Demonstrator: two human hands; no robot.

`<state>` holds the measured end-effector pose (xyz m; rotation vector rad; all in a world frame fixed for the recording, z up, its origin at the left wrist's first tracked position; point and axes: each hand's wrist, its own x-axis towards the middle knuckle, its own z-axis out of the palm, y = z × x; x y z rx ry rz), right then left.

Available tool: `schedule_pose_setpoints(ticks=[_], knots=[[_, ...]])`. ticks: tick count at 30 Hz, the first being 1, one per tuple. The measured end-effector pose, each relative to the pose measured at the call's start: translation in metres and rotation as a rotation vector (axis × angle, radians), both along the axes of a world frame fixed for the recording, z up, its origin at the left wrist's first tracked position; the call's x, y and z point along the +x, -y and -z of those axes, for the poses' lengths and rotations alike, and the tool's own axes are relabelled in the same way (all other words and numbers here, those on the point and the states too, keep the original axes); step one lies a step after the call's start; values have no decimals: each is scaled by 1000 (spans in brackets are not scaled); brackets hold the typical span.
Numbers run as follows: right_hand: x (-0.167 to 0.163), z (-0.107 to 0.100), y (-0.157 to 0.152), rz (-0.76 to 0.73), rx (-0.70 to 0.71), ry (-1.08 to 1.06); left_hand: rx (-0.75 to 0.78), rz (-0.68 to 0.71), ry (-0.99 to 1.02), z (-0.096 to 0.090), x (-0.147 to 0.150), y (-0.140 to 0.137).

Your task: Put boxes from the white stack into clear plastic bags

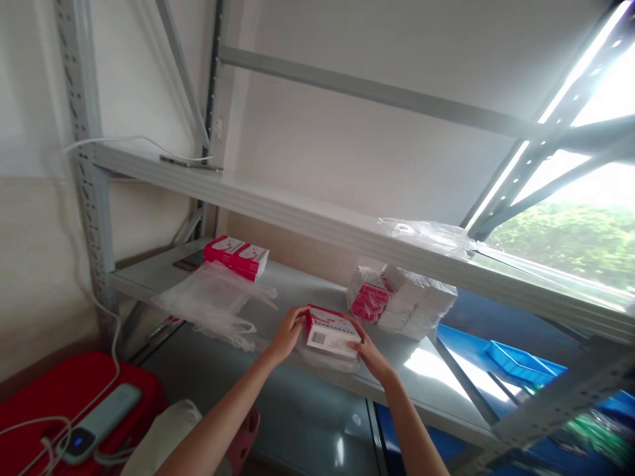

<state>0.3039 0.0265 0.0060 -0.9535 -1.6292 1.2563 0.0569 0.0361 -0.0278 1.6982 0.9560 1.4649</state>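
Observation:
A red and white carton box [331, 330] is held between my two hands, just above the front edge of the middle shelf. My left hand [290, 330] is closed on its left end, and my right hand [366, 345] grips the right end. Under the box lies a clear plastic bag [330, 360], partly hidden by it. Left of my hands, more thin plastic bags [213, 297] spread over the shelf edge. Behind those bags sits a stack of similar red and white boxes [237, 256].
Plastic-wrapped boxes [414, 297] stand at the shelf's right. A phone [189, 261] lies at its left. The upper shelf [297, 201] carries clear plastic [426, 235]. A power bank [102, 420] with cables rests on a red surface [44, 380]. Blue trays [520, 363] are at right.

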Motion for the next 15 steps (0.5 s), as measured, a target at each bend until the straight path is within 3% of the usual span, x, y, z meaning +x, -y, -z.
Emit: schedule_pose_setpoints(ticks=[3,9,11,15], knots=[[-2,3,-4,-5,11,-15,-61,43,63,-7,-9,-8],[-12,1,-16,-22,27,-64,-118,355,-12,-23,-28,-14],[-12,2,-19,-64,10,-85,-89,353,-85,-28,-33,-12],[-14,3,-22,-143,-32,-49,-37,206,-196,-36,-36,-4]])
